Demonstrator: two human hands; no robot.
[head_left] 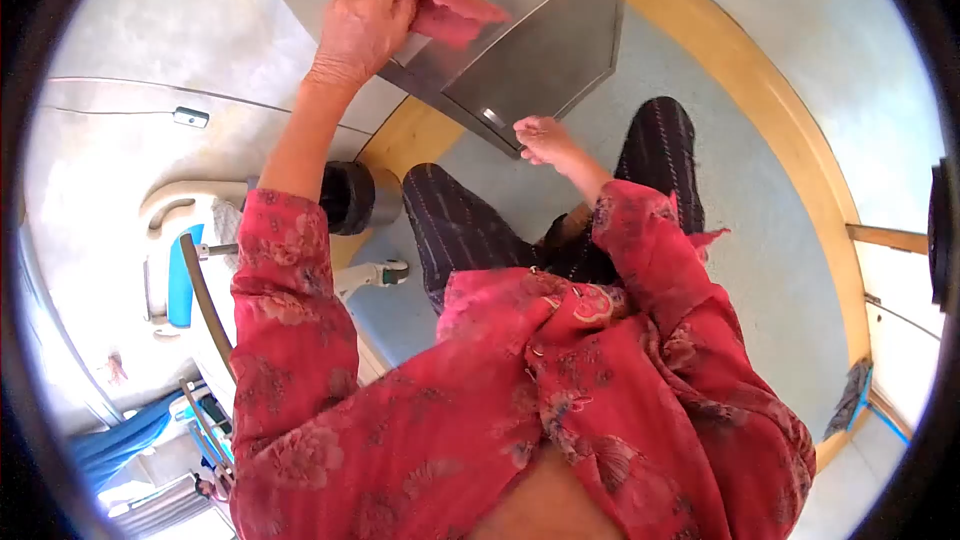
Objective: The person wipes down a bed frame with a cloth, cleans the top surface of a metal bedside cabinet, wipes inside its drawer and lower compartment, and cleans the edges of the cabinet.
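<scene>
One pink cloth (452, 8) extends toward three o'clock from our nearer left hand (368, 22), fingers gripping it; we hold our right hand (546, 142), loosely fisted, at four.

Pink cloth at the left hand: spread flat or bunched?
Bunched: the pink cloth shows creases and overlapping folds beside the left hand, with a loose end sticking out.

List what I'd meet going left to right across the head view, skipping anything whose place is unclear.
Small box, left hand, pink cloth, right hand, right knee, wooden bar.
</scene>
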